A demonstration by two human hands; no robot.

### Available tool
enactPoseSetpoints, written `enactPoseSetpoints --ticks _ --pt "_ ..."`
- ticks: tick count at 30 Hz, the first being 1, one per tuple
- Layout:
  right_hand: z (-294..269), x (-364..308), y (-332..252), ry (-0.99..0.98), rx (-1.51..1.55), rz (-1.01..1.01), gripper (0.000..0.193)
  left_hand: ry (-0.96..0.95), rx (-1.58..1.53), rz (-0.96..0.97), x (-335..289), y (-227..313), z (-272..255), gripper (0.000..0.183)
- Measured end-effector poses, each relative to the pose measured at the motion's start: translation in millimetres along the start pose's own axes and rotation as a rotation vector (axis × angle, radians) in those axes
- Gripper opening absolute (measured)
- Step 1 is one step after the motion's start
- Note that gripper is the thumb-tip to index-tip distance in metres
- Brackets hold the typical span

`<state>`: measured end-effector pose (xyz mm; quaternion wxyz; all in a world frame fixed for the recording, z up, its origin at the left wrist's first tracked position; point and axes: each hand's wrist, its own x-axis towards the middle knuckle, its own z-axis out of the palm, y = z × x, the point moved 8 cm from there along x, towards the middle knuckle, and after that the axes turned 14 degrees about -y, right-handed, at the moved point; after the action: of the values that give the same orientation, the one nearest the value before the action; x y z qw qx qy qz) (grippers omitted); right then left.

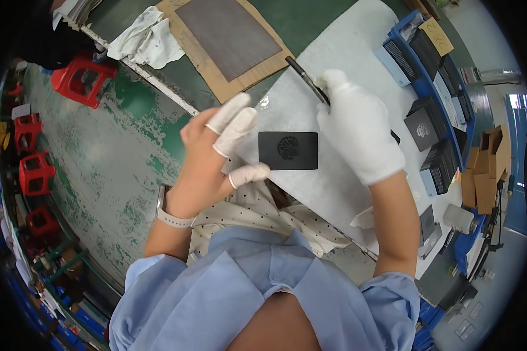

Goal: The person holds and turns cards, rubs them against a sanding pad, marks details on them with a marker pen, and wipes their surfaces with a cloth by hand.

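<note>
A thin black rectangular card (pixel 303 153) with a dark round emblem lies on the white sheet (pixel 357 50) in front of me. My left hand (pixel 204 153), with white finger cots on the thumb and two fingers, is at the card's left side. Its fingers are spread, and the thumb tip overlaps the card's lower left corner; whether it touches I cannot tell. My right hand (pixel 360 128), in a white glove, is closed around a black pen (pixel 302 75) that points up and left. Part of a small dark item (pixel 396 137) shows beside the glove.
A blue bin (pixel 430 76) at right holds several dark cards, with stacks of black cards (pixel 439 167) beside it. Cardboard (pixel 225 93) bearing a dark grey sheet (pixel 231 38) lies at the far side, near a white cloth (pixel 148 41). Red stools (pixel 85 79) stand on the floor at left.
</note>
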<state>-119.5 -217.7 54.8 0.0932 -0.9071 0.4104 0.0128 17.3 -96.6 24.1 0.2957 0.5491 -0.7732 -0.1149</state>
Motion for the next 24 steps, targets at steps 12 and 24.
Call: enactPoseSetpoints --ticks 12,24 --pt "35.5 -107.9 -28.4 -0.822 1.868 0.095 0.025 -0.27 -0.338 0.286 -25.0 60.9 31.8 0.035" --pt "-1.6 -108.0 -52.4 -0.423 0.922 -0.717 0.038 -0.663 -1.647 0.202 -30.5 97.6 67.9 0.016"
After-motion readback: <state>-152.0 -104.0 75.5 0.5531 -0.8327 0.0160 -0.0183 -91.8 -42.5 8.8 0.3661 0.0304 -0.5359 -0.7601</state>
